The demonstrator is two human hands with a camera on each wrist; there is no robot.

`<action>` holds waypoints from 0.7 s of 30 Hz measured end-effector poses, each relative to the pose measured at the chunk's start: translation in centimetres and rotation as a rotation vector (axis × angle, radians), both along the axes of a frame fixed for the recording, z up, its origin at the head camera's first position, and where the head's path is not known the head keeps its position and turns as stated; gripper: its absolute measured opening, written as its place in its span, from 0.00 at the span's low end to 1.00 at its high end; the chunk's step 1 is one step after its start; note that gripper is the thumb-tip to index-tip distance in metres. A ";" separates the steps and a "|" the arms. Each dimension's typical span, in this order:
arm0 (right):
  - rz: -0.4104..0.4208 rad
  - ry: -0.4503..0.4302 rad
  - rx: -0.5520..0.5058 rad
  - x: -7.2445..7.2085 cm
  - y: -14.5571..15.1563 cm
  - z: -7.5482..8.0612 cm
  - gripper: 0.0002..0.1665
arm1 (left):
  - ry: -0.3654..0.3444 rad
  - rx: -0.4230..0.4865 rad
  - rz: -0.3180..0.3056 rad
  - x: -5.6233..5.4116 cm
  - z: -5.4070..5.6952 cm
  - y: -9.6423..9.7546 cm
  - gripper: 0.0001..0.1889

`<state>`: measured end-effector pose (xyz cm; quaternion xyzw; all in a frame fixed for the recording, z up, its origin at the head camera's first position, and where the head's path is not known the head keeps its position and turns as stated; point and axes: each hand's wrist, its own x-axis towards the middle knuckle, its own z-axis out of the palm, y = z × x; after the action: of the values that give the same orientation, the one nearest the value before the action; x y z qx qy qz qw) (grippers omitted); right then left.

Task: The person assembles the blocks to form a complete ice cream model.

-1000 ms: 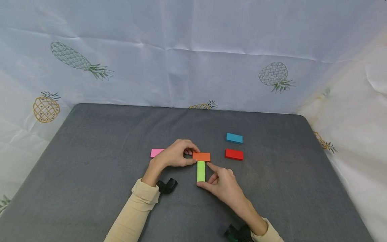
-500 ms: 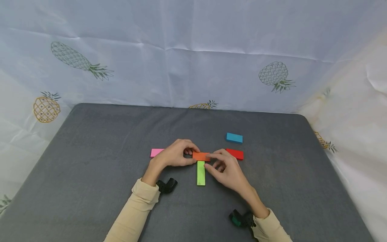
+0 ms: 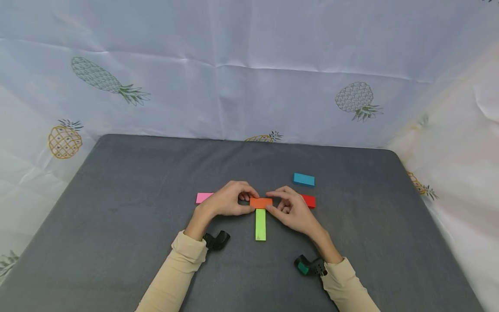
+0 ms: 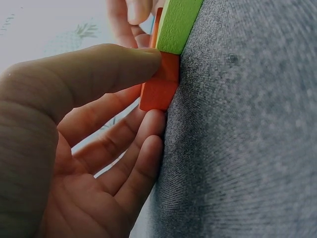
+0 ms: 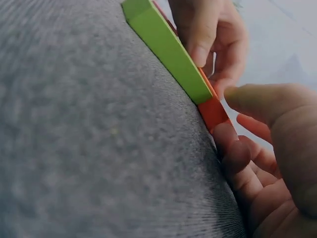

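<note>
An orange block (image 3: pixel 260 203) lies crosswise at the far end of a lime green block (image 3: pixel 260 225), forming a T on the grey cloth. My left hand (image 3: pixel 228 200) pinches the orange block's left end; in the left wrist view its thumb (image 4: pixel 133 64) lies on the near side. My right hand (image 3: pixel 294 211) is around the right end, thumb tip right at the near edge and index finger stretched past the far corner. In the right wrist view its curled fingers (image 5: pixel 237 153) are at the orange end, while the thumb (image 5: pixel 257 101) stands off it.
A pink block (image 3: pixel 203 197) shows partly behind my left hand. A red block (image 3: pixel 309 201) is partly covered by my right hand, with a blue block (image 3: pixel 304 180) beyond it. A white pineapple-print curtain (image 3: pixel 241 86) hangs behind the table.
My right hand has let go of the green block's sides and moved away from me to the orange block's right end. My left hand keeps its hold on the orange block.
</note>
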<state>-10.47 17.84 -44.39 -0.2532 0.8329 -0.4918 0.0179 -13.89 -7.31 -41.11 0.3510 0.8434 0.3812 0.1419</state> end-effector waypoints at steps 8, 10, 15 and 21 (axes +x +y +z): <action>0.031 0.001 0.014 0.2 0.3 -0.3 0.22 | -0.006 -0.007 0.010 0.1 0.0 0.1 0.13; 0.026 -0.002 0.023 0.3 0.3 -0.3 0.22 | -0.013 -0.011 0.013 0.1 0.0 0.1 0.13; 0.017 -0.011 0.038 0.5 0.3 -0.2 0.24 | -0.015 -0.012 0.010 0.2 0.0 0.1 0.13; 0.010 -0.006 0.041 0.6 0.3 -0.1 0.23 | 0.001 -0.024 0.005 0.1 0.6 -0.5 0.15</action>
<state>-9.89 18.11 -44.51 -0.2554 0.8415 -0.4753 0.0278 -13.82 -7.78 -40.50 0.3475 0.8488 0.3713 0.1444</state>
